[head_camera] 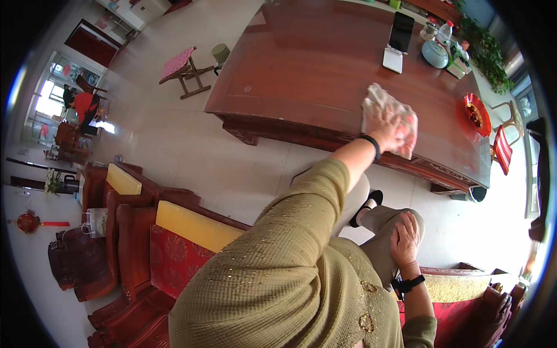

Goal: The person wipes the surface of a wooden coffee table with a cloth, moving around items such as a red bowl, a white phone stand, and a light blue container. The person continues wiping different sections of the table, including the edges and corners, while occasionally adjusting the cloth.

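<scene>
My left hand (384,129) lies spread on a pale cloth with pink-red patches (409,130), pressing it against the top of a dark reddish wooden table (296,65). The cloth sits near the table's front edge, partly hidden under the palm, and looks slightly blurred. My right hand (405,239) rests on my knee with nothing in it, fingers a little apart. Beyond the cloth, a device with a dark screen (401,32) adjoins a white stand or base (393,59). To the right on the tabletop is a shiny red dish (477,114) with small items in it.
A light-blue ceramic pot (434,54), a clear red-capped bottle (444,33) and a tissue box (459,65) stand at the table's far right. A pink-topped folding stool (178,67) is left of the table. Carved wooden seats (139,243) are behind me. A person (85,106) is far left.
</scene>
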A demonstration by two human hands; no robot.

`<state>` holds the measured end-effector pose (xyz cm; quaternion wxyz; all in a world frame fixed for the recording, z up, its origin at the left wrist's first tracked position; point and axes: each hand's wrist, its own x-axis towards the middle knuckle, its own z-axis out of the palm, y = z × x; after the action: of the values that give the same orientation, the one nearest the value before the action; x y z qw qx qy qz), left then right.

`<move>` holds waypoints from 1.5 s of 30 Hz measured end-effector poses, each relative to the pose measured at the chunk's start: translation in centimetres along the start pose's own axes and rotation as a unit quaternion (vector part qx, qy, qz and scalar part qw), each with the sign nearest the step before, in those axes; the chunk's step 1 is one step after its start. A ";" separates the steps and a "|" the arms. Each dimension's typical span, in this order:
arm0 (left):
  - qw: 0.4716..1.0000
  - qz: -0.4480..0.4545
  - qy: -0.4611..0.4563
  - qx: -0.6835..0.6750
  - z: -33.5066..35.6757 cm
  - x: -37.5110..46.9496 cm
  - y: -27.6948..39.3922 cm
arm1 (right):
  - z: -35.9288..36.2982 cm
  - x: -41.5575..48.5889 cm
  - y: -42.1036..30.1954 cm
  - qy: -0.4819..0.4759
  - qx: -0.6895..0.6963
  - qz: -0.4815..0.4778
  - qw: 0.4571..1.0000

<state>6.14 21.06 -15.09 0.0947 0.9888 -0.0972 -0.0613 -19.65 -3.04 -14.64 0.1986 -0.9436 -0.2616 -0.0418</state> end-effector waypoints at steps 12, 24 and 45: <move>0.990 0.135 0.017 0.030 3.0 -0.3 -0.9 | -0.1 -0.8 0.7 -0.024 -0.020 0.008 0.999; 0.988 0.021 0.124 0.088 -1.0 -11.2 -20.5 | -0.2 -1.9 1.1 -0.058 -0.069 0.033 0.995; 0.865 -0.318 0.368 -0.127 2.4 -22.5 -52.3 | -0.5 0.7 -0.1 -0.103 -0.105 0.002 0.989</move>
<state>-6.70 75.60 -25.57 0.2233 0.8964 0.2728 0.2686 -19.07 -2.84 -14.06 0.0702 -0.9590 -0.2730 0.0288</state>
